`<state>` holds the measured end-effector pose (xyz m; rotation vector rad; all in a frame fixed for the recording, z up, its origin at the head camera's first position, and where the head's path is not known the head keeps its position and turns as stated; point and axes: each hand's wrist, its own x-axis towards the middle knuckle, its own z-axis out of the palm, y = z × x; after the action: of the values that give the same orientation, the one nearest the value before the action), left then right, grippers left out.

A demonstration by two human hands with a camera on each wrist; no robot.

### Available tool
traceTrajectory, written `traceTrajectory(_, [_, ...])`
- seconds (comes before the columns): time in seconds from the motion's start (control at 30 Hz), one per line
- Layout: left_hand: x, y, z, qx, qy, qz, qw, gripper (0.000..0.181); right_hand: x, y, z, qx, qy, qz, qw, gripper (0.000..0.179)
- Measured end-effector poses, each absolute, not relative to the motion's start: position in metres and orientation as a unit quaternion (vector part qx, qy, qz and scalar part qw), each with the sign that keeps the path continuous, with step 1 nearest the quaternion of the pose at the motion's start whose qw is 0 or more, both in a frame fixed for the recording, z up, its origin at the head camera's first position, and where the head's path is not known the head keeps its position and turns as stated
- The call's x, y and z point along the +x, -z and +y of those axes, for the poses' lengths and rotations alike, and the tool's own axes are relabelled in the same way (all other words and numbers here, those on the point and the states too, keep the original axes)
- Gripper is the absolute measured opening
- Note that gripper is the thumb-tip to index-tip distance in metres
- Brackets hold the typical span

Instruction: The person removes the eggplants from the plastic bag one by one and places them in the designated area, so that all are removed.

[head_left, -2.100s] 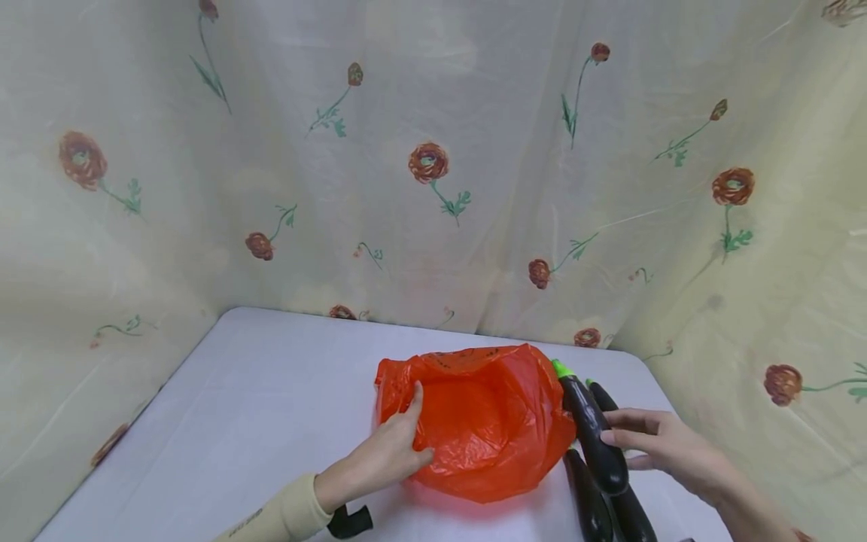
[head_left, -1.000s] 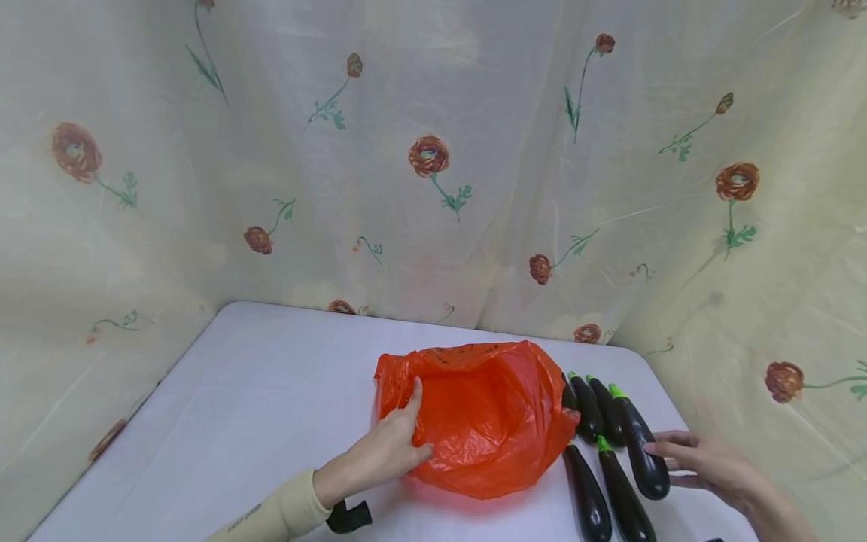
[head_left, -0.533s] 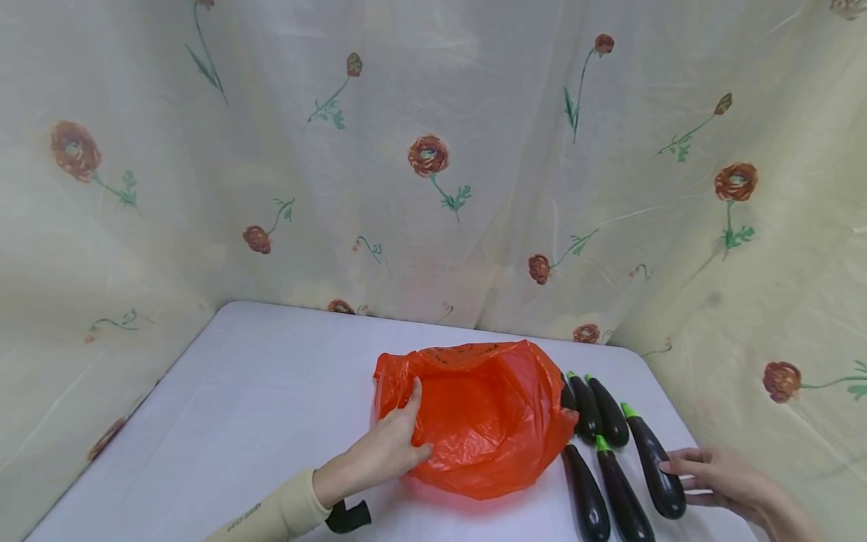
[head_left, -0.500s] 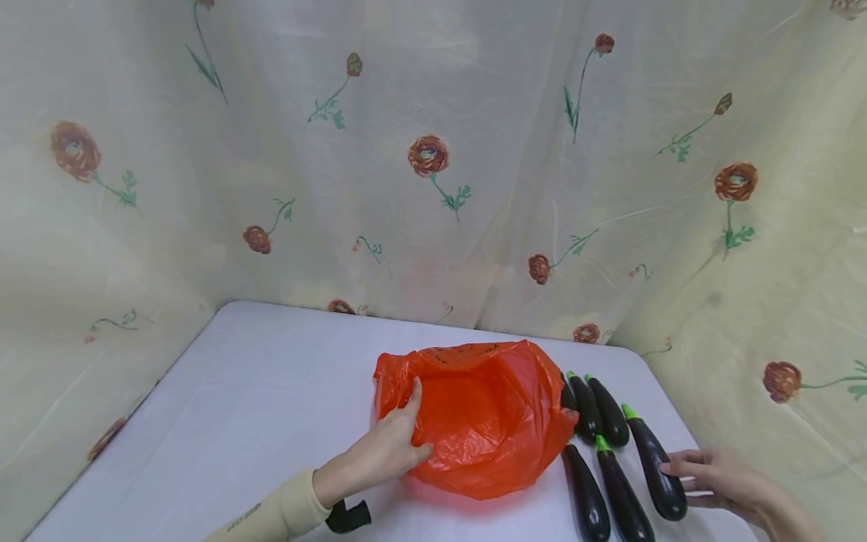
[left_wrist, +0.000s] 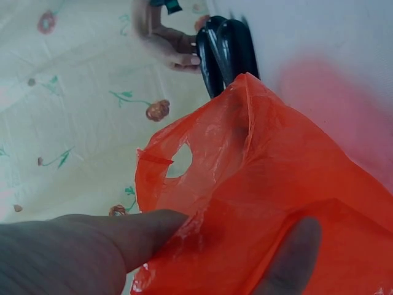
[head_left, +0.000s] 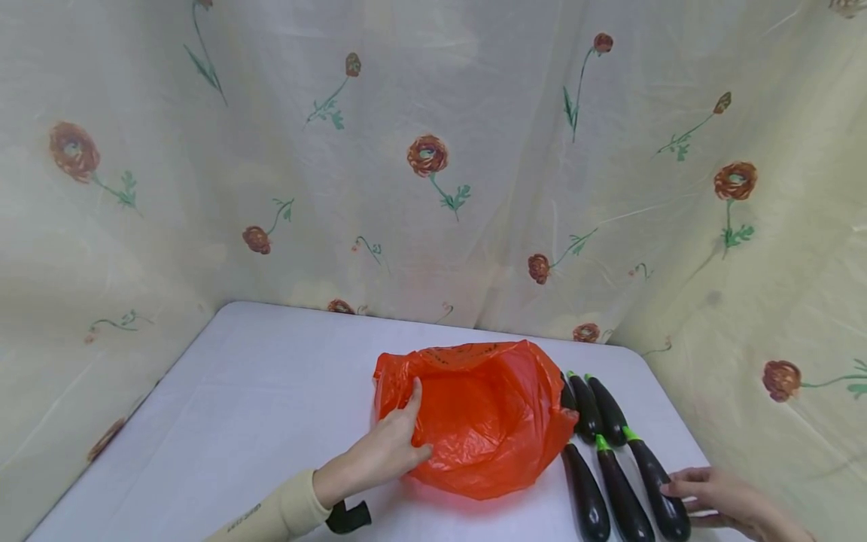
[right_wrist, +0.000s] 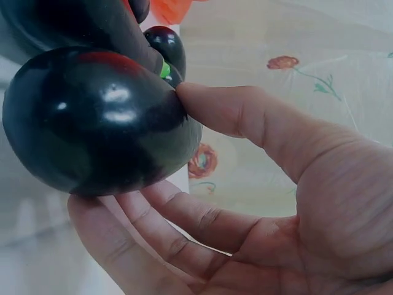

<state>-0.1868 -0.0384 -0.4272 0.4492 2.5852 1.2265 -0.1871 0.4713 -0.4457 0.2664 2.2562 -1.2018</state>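
Note:
In the head view, my left hand (head_left: pixel 386 455) holds the near left side of a red plastic bag (head_left: pixel 491 429), whose mouth gapes open. The left wrist view shows two digits on the bag (left_wrist: pixel 245 203) and its handle hole; my other fingers are hidden. At the right of the table, my right hand (head_left: pixel 718 497) grips the fat end of an eggplant (head_left: pixel 653 485). Up close in the right wrist view, the thumb lies on one side of the eggplant (right_wrist: pixel 98 123) and the fingers beneath. Beside it lie two other near eggplants (head_left: pixel 623 489), stems pointing away.
Behind them are further eggplants (head_left: pixel 608 410), one partly hidden by the bag's right edge. All rest on a white table (head_left: pixel 257 391) with a rounded far corner. A flower-patterned curtain (head_left: pixel 318 173) hangs along the back and sides. A black piece (head_left: pixel 348 518) sits under my left wrist.
My right hand has moved an eggplant away from the bag's right edge, rightward and toward me, into line with the near ones. My left hand and the bag have stayed nearly still.

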Motion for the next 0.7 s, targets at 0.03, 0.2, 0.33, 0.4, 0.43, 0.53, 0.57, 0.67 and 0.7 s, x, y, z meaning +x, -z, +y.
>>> traceTrajectory(0.03, [-0.1868,0.4270,-0.0384,0.154,-0.420,0.886,0.122,0.098,-0.1870,0.4459,0.4705,0.101,0.448,0.843,0.281,0.047])
traceTrajectory(0.2, [-0.1860,0.4269,-0.0383,0.151,-0.418,0.887,0.122,0.098,-0.1858,0.4473,0.4681,0.127,0.419,0.856,0.274,0.052])
traceTrajectory(0.33, [-0.1850,0.4278,-0.0382,0.148,-0.420,0.887,0.125,0.098,-0.1847,0.4498,0.4705,0.165,0.382,0.865,0.282,0.067])
traceTrajectory(0.4, [-0.1848,0.4283,-0.0381,0.148,-0.420,0.886,0.127,0.098,-0.1834,0.4511,0.4726,0.173,0.376,0.863,0.290,0.072])
traceTrajectory(0.43, [-0.1849,0.4285,-0.0381,0.147,-0.420,0.886,0.127,0.098,-0.1826,0.4516,0.4734,0.176,0.375,0.862,0.292,0.073])
traceTrajectory(0.53, [-0.1855,0.4286,-0.0382,0.149,-0.420,0.887,0.126,0.098,-0.1806,0.4523,0.4741,0.178,0.377,0.860,0.295,0.074])
traceTrajectory(0.57, [-0.1858,0.4285,-0.0383,0.150,-0.419,0.887,0.125,0.098,-0.1803,0.4520,0.4737,0.176,0.376,0.861,0.295,0.073])
traceTrajectory(0.67, [-0.1865,0.4279,-0.0386,0.152,-0.419,0.887,0.124,0.098,-0.1797,0.4505,0.4715,0.182,0.379,0.857,0.297,0.071])
traceTrajectory(0.7, [-0.1866,0.4277,-0.0387,0.152,-0.419,0.887,0.123,0.098,-0.1794,0.4505,0.4712,0.183,0.381,0.856,0.298,0.070])
